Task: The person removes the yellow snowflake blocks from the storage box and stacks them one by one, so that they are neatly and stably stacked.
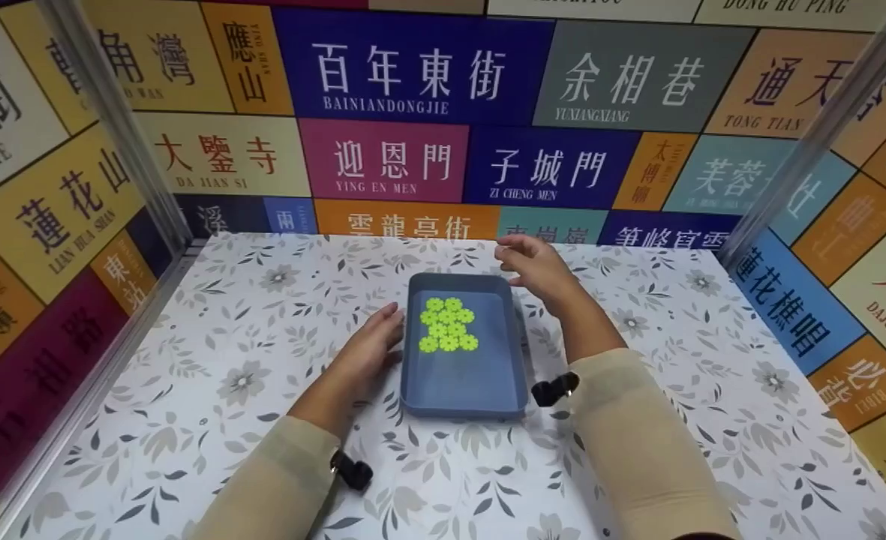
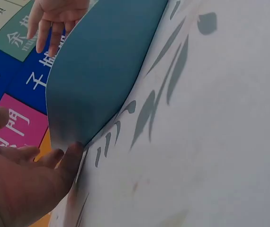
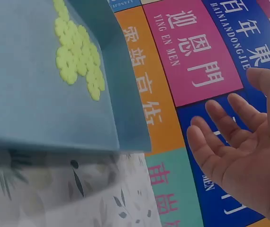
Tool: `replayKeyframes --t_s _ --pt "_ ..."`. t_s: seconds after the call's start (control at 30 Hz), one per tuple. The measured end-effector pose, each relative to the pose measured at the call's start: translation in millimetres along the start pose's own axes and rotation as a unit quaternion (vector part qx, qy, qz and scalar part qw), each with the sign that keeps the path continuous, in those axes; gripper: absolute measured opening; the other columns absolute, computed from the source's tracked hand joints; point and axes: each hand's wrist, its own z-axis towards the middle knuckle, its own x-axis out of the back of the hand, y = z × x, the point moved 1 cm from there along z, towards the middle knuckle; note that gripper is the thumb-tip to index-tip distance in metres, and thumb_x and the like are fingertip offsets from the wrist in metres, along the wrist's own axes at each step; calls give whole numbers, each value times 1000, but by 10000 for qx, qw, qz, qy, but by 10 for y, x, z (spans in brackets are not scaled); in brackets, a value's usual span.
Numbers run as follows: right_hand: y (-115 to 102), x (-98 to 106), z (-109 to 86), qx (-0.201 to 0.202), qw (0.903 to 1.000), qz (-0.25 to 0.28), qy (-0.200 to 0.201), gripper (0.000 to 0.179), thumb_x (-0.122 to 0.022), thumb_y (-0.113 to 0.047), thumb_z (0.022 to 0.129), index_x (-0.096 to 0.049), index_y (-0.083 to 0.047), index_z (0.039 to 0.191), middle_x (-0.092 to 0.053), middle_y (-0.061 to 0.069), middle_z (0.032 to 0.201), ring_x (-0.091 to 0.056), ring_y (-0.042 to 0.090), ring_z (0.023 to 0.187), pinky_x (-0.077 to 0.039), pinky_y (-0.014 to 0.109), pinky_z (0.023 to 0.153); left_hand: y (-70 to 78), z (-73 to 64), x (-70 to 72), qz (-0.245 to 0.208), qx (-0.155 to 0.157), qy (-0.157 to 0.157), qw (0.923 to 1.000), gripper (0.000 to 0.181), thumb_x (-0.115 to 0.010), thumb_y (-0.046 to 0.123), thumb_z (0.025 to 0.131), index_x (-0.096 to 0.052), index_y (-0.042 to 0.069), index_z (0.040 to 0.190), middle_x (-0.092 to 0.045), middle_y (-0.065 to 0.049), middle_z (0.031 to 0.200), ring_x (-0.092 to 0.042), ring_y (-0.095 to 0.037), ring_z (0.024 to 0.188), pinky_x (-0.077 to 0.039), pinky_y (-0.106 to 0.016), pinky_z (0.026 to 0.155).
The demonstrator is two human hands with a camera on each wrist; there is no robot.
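Green flower pieces [image 1: 452, 330] lie grouped in a blue-grey tray [image 1: 465, 386]

The tray lies flat on the worktop [image 1: 150, 420], near the middle of its width and closer to the far edge than the near one. Its long axis goes from the near edge toward the far edge, almost straight; the short walls face these two edges. The green flower pieces sit together in the far left part of the tray, and being round, each one points nowhere in particular.

The left hand [image 1: 367, 349] is beside the tray's left wall, fingers loosely bent, grasping nothing; I cannot tell if a fingertip touches the wall. The right hand [image 1: 536, 266] is raised by the far right corner, fingers spread and softly curved, also without load.

I judge the step is handling or steadying the tray. The next move probably calls for both hands to come evenly against its long walls.
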Motion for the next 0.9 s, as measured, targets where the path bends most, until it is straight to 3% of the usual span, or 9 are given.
replayKeyframes --t_s 0.23,0.43,0.6,0.73,0.9 --pt "59 -200 143 -296 9969 725 93 47 -68 -36 104 -61 -12 144 -59 16 151 -58 38 139 -51 55 118 -36 -5 -9 224 -134 -41 9997 63 -58 27 107 -39 16 167 -41 -7 173 -40 -28 161 -39 -48 130" --pt "120 -391 252 -471 9920 1174 50 38 -69 -30 104 -64 -13 138 -60 16 150 -61 38 135 -52 54 116 -61 6 -29 440 -340 -216 9982 69 -57 1 99 -41 10 165 -39 -12 173 -41 -30 159 -41 -50 128" --pt "172 -497 303 -595 9903 1253 -18 35 -68 -27 105 -66 -12 136 -68 13 139 -64 37 133 -50 56 118 -57 -14 -24 551 -295 -167 9979 73 -61 -2 95 -43 13 164 -41 -10 172 -39 -30 160 -40 -49 129" --pt "236 -561 341 -724 9893 1259 -109 43 -68 -25 104 -64 -7 143 -68 17 143 -61 39 138 -48 56 120 -56 -18 -4 631 -352 -179 9972 76 -62 -2 92 -43 13 164 -41 -10 172 -40 -31 159 -42 -50 128" --pt "355 -651 405 -830 9903 1106 124 36 -73 -21 101 -70 -10 135 -73 11 135 -69 31 126 -54 51 115 -58 -8 21 814 -327 -116 9961 77 -63 0 90 -44 15 163 -43 -6 171 -41 -29 159 -43 -49 127"
